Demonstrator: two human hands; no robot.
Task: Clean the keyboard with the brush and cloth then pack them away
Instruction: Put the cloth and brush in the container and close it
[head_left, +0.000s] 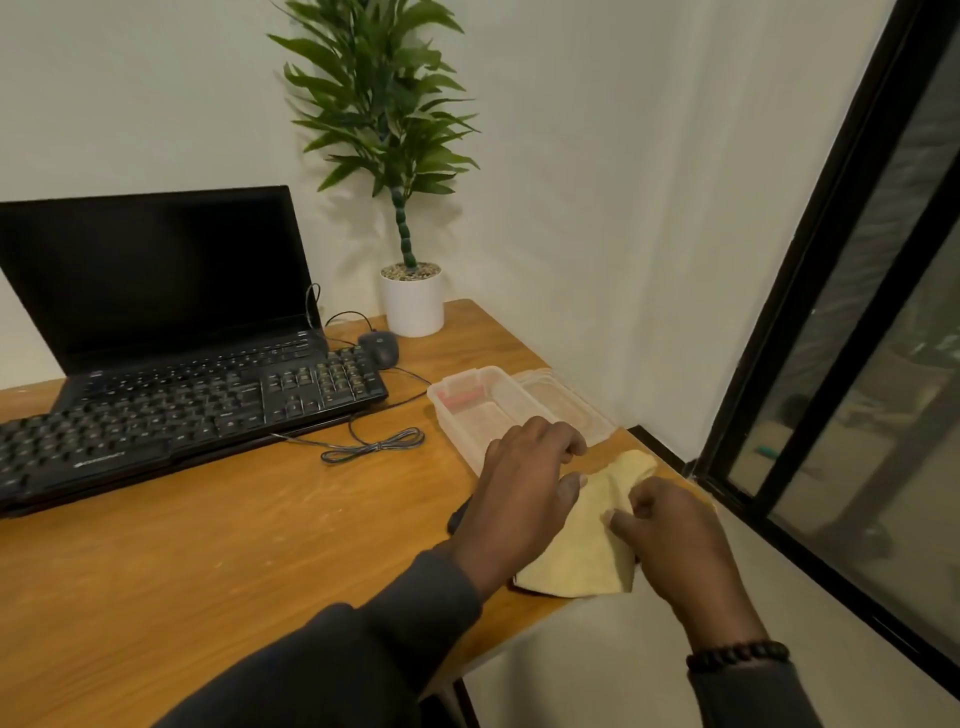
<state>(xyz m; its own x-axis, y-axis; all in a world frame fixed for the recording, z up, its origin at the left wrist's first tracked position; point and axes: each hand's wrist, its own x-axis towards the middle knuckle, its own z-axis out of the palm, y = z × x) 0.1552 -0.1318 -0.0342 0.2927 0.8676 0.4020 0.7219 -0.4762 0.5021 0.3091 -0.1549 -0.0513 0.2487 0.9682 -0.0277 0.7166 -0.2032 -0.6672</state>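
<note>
A yellow cloth (587, 545) lies at the table's right edge, partly folded. My left hand (519, 488) holds its left side, fingers curled over the upper corner. My right hand (670, 540) pinches the cloth's right side between thumb and fingers. A dark object, perhaps the brush (460, 514), shows just left of my left hand, mostly hidden under it. The black keyboard (176, 415) sits to the left, in front of a laptop. A clear plastic container (478, 410) stands open just beyond my hands, its lid (566, 400) beside it.
A closed-screen black laptop (156, 280) stands behind the keyboard. A black mouse (379, 348) and a white potted plant (413, 306) sit at the back. A bundled cable (374, 447) lies mid-table. The wooden table (234, 545) ends close on the right, by a dark-framed window (831, 312).
</note>
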